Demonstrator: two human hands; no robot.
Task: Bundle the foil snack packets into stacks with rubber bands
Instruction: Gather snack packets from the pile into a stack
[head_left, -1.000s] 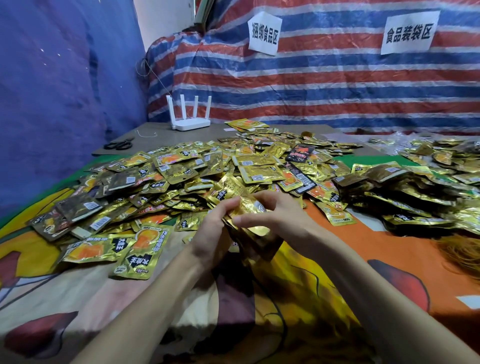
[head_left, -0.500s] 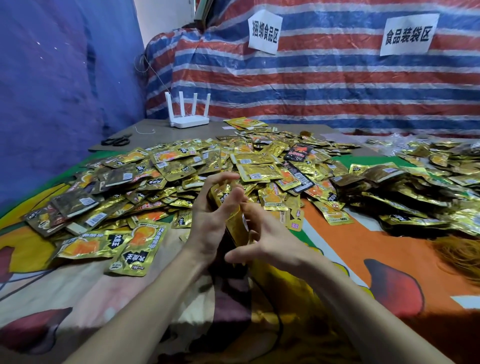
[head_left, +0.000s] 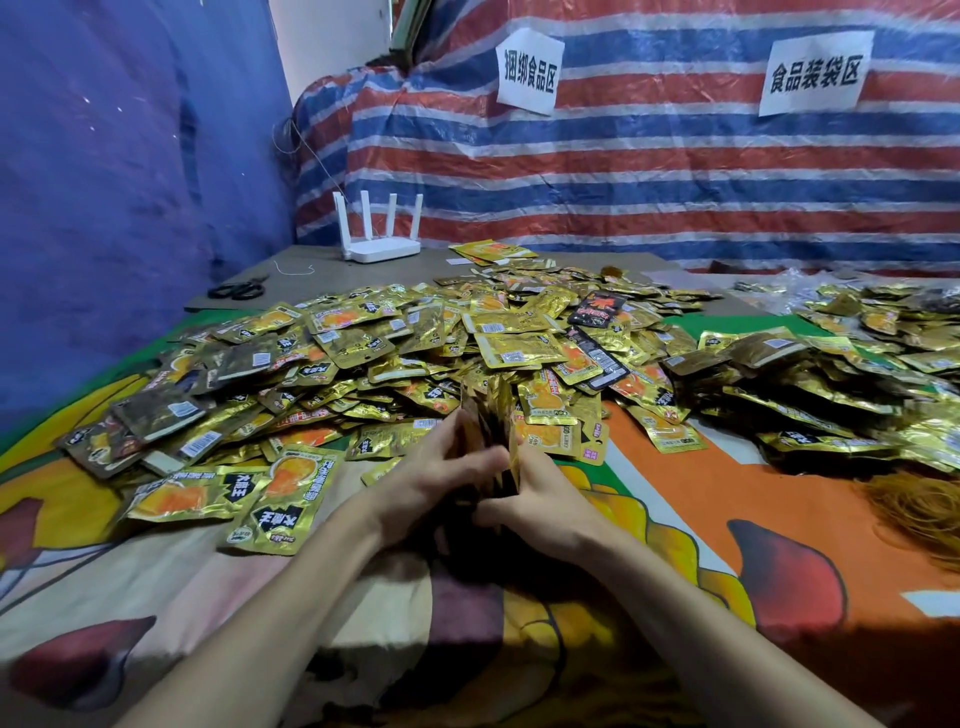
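a stack of foil packets (head_left: 488, 410) stands on edge at the near rim of the loose heap (head_left: 415, 353), pinched between left hand (head_left: 434, 480) and right hand (head_left: 545, 493), each grip curled on it (rubber bands (head_left: 914, 514) lie well to the right on the bench (head_left: 675, 499)).

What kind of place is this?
Probably a makeshift snack-packing workroom: a big heap of gold foil snack packets, white paper signs on a red-and-blue striped tarp, and a pile of tan rubber bands.
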